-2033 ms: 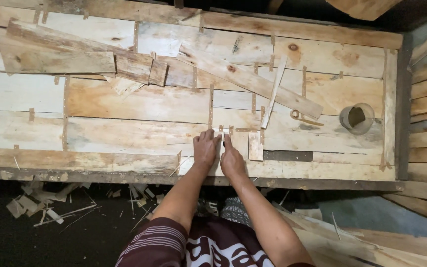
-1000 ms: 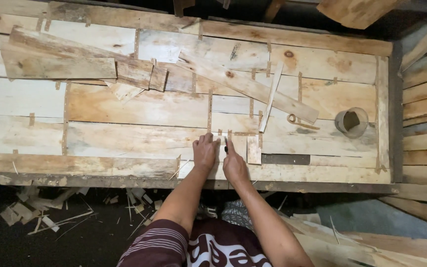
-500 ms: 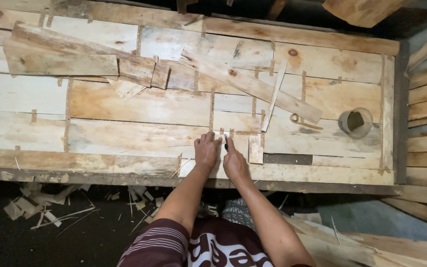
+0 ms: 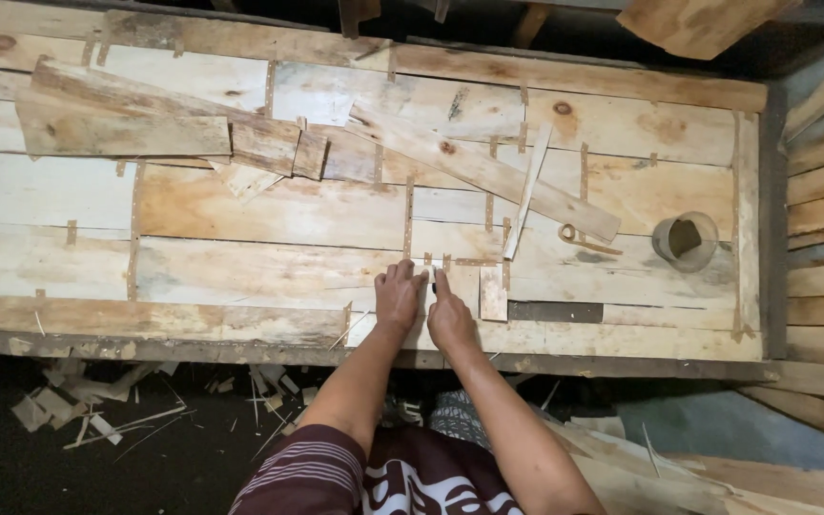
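Thing: small pale wood chip (image 4: 434, 276), thin, short, between both hands' fingertips near the workbench (image 4: 240, 205) front edge | Left hand (image 4: 399, 298): fingers together, flat on the boards, tips beside the chip | Right hand (image 4: 450, 319): forefinger stretched to the chip, other fingers curled; actual pinch cannot tell | Count: two hands, one round cup (image 4: 684, 239), one small upright wood block (image 4: 493, 292) just right of the hands, one long diagonal slat (image 4: 484, 172).

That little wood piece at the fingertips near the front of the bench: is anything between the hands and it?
Nothing visible is. The left hand and right hand lie side by side on the workbench, fingertips already at the small wood piece. The short block lies just to the right, off to one side.
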